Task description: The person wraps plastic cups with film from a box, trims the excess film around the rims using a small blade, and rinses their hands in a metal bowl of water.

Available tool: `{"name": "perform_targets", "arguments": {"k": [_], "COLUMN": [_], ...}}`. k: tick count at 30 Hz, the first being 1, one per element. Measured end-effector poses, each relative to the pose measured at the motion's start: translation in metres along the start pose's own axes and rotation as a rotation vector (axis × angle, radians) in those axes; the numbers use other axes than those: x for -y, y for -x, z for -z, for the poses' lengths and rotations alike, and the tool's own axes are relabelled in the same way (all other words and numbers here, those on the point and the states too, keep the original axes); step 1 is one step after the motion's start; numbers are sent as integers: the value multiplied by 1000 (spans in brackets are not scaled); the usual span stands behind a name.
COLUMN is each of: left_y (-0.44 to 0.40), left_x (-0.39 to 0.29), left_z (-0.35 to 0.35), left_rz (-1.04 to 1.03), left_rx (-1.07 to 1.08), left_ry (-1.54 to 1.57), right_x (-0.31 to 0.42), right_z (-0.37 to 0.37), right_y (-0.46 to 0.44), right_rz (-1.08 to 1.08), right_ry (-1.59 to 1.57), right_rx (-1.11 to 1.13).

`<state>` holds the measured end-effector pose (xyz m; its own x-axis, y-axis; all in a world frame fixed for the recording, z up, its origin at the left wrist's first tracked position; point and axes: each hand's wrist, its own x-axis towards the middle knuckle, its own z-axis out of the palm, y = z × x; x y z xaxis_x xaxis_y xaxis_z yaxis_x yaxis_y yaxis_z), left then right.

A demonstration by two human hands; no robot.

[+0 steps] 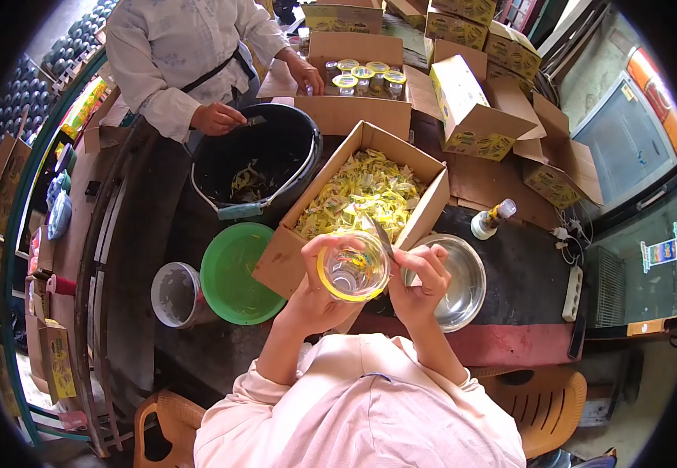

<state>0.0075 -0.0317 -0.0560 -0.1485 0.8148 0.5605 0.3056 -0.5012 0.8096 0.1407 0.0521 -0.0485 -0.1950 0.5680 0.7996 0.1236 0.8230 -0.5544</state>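
Observation:
My left hand point(316, 292) is wrapped round a clear jar point(348, 274) with a yellow band at its rim, its open end tilted up toward me. A knife point(381, 236) is pinched in my right hand point(424, 282), its blade pointing up beside the jar's right edge. Just beyond both hands stands an open cardboard box point(432, 201) full of yellow and clear wrapper scraps point(369, 187). A steel bowl point(467, 282) lies partly behind my right hand. To the left of my left hand is a green basin point(237, 273).
A black bucket point(256, 156) stands beyond the green basin, near a white tub point(174, 294). Across the table a co-worker point(178, 62) reaches toward a carton of lidded jars point(365, 78). More cartons point(482, 117), a small bottle point(494, 218) and a power strip point(573, 293) are at the right.

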Motion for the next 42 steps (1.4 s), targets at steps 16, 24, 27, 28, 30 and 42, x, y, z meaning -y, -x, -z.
{"name": "perform_targets", "arguments": {"k": [16,24,27,28,30,42], "left_y": [-3,5,5,3,-2,4], "left_x": [13,22,24,24,25,42], "left_z": [-8,-8,-10,-12,-11,-9], "left_rz": [-6,50,14,0,-53,15], "left_rx": [-164,-116,-125,-148,-155,-46], "left_ry": [121,-10,6,31,35,97], "right_x": [10,5,5,4,1,-3], "right_z": [-2,1,1,1,0,1], "right_y": [4,3,1,-2,-6,-6], "right_rz": [-12,-21,-16,-10,-18,-72], "right_ry": [25,-1,18,17,-2,-4], "right_rx": [-13,-27,-30,-30,-26,21]}}
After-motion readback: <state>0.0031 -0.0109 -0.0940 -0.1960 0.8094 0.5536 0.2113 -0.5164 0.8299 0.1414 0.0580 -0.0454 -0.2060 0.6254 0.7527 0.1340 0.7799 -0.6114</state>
